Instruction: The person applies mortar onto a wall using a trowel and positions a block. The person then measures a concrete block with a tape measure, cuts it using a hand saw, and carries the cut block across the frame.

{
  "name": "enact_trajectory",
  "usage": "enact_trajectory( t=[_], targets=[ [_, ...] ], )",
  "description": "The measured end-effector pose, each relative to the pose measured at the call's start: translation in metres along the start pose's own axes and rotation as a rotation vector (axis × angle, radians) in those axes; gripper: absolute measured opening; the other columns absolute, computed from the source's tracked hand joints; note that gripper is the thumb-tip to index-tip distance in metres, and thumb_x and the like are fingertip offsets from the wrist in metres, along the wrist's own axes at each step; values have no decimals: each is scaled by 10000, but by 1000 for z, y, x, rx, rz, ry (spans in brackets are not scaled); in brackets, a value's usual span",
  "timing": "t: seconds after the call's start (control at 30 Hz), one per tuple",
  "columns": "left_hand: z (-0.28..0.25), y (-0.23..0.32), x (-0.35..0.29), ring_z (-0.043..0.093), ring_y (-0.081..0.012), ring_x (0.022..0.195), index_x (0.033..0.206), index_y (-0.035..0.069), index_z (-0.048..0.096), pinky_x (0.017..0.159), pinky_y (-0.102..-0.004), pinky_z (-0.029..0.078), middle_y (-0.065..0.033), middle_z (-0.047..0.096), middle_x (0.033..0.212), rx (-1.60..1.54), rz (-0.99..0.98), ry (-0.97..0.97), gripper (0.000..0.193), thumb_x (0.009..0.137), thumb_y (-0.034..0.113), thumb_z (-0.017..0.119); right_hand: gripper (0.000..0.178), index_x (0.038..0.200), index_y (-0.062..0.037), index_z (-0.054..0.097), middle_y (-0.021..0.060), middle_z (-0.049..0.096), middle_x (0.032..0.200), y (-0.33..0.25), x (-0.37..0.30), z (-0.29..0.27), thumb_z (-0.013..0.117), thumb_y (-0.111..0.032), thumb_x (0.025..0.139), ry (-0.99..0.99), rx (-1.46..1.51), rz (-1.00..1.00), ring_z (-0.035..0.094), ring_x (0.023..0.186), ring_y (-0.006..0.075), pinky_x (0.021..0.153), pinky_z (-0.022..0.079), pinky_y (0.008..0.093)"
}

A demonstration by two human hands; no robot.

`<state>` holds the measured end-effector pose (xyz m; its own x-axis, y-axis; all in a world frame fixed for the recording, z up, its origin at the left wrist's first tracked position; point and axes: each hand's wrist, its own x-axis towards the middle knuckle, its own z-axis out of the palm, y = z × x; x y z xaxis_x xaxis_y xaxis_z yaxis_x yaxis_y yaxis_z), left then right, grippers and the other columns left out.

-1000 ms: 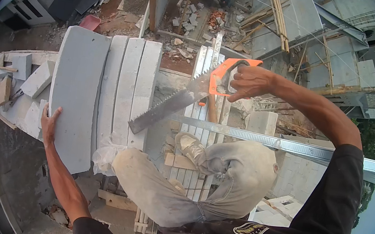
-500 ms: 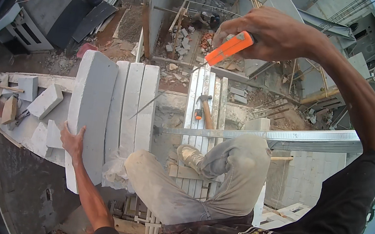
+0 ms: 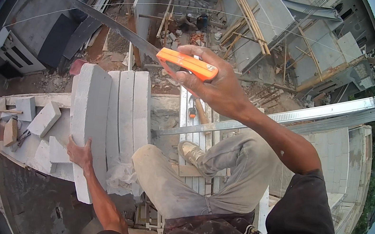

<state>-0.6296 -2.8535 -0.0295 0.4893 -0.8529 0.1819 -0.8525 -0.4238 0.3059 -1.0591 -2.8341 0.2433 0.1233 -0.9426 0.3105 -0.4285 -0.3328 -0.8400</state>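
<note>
In my right hand, raised in front of me, is a handsaw gripped by its orange handle. Its long blade reaches up and left, well apart from the blocks. My left hand grips the lower left edge of a pale lightweight concrete block, thumb lying against its face. That block is the leftmost big one of a row standing on edge, with several more blocks close on its right. Crumpled clear plastic lies at the row's near end, beside my left knee.
A hammer lies on metal channels near my shoe. More metal channels extend to the right. Cut block pieces and hand tools lie along the wall top at left. Far below are rubble, bamboo poles and a crouching person.
My right hand has come lower and to the left, and the saw blade has swung from pointing down-left to pointing up-left. My left hand stays on the block.
</note>
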Motion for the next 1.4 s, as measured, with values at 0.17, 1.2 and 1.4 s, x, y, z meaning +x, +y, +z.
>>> enact_trajectory(
  t=[0.17,1.2,1.4],
  targets=[
    [10,3,-7,483,-374,1229,1411,149,445,991,-528,407,-156,517,1305,23,-6,0,870,689,461,816,476,1273,-4,563,122,638,1164,23,-19,46,695,-285,912,0,168,153,610,1087,195,941,491,326],
    [6,-2,-9,464,-313,1224,1448,145,399,1058,-491,288,-114,491,1296,-37,-50,-33,911,687,404,828,393,1265,-35,575,106,636,1190,86,17,122,664,-163,904,-348,-61,135,619,1073,182,940,473,308],
    [-34,-52,-45,451,-362,1248,1522,171,261,1012,-530,353,-119,447,1357,166,-100,-200,1054,669,380,844,371,1256,-35,573,132,626,1186,77,16,135,634,-95,896,-364,-45,136,622,1063,223,943,469,312]
  ],
)
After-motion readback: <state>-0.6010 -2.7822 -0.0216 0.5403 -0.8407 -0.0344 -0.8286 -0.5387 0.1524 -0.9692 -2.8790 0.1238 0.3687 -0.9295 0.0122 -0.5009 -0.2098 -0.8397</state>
